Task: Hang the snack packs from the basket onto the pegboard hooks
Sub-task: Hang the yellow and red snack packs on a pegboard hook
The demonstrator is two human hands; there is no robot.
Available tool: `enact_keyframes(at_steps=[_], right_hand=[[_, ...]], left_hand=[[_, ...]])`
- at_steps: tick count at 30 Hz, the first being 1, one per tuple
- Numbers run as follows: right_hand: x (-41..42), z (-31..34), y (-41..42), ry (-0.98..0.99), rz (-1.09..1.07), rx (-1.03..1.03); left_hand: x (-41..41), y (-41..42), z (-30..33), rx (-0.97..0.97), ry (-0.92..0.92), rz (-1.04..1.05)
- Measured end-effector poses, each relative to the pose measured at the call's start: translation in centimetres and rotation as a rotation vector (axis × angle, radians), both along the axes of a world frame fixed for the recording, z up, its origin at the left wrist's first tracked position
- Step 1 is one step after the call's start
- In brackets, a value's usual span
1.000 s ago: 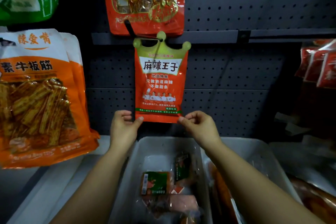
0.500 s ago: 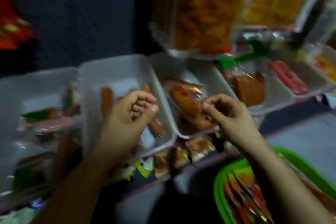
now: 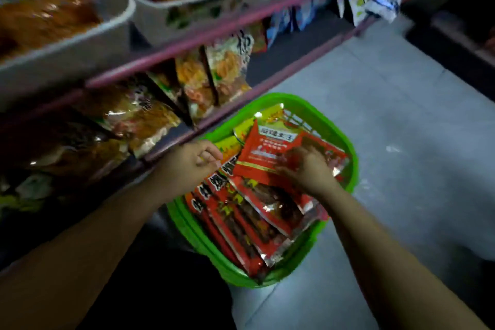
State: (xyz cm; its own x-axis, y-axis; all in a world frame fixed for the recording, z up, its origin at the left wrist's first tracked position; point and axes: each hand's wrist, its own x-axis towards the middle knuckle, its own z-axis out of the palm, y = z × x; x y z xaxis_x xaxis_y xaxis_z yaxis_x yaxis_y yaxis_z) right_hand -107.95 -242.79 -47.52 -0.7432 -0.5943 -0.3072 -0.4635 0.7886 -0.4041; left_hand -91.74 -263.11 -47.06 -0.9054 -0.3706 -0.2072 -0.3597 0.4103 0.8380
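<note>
A green basket stands on the floor beside the shelf, holding several red snack packs. On top lies a red pack with a white label, tilted across the others. My right hand lies on that top pack, fingers spread over its right half and thumb along its lower edge; the hand is blurred. My left hand hovers over the basket's left rim with fingers loosely curled, holding nothing. The pegboard is out of view.
White tubs of orange snacks sit on the upper shelf at top left. Below the pink shelf rail, bagged snacks stand in a row. Grey floor stretches to the right of the basket.
My view has swung down from the pegboard and tubs to the basket on the floor. Both hands let go of the hung pack and dropped to the basket; my right hand reached the top pack.
</note>
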Motion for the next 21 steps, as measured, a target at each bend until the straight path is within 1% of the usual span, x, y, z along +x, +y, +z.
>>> enact_keyframes(at_steps=[3,5,6,9,11,15,17,18,19,20,21], right_hand=[[-0.9,-2.9,-1.1,0.025,-0.067,0.080],[0.0,-4.6,-1.5,0.089,-0.022,0.136],[0.7,-5.3,-1.4,0.105,0.003,0.120],[3.1,-6.2,-0.8,0.071,0.089,0.021],[4.0,-6.0,-0.2,0.056,0.157,-0.033],[3.8,-4.9,0.5,-0.079,0.234,-0.134],[2.4,-4.4,0.2,-0.106,0.137,-0.268],[1.4,-4.4,0.0,-0.047,0.061,-0.306],[0.2,-4.4,-0.2,0.056,0.018,-0.269],[-0.7,-4.4,-0.4,0.141,0.009,-0.156],[-1.4,-4.6,-0.5,0.173,0.023,-0.009]], left_hand=[[-1.8,0.1,-3.2,-0.080,-0.079,-0.043],[-2.9,0.2,-4.5,-0.062,-0.129,-0.008],[-3.4,0.3,-4.9,-0.020,-0.158,0.035],[-4.9,1.2,-5.3,0.225,-0.265,0.159],[-5.5,1.6,-5.4,0.364,-0.268,0.223],[-5.4,1.1,-4.6,0.460,-0.219,0.313],[-4.6,0.6,-4.4,0.426,-0.206,0.330],[-4.2,0.5,-4.4,0.419,-0.182,0.359],[-3.8,0.3,-4.3,0.436,-0.155,0.402],[-3.5,0.1,-4.3,0.449,-0.131,0.444],[-3.3,-0.1,-4.0,0.447,-0.106,0.482]])
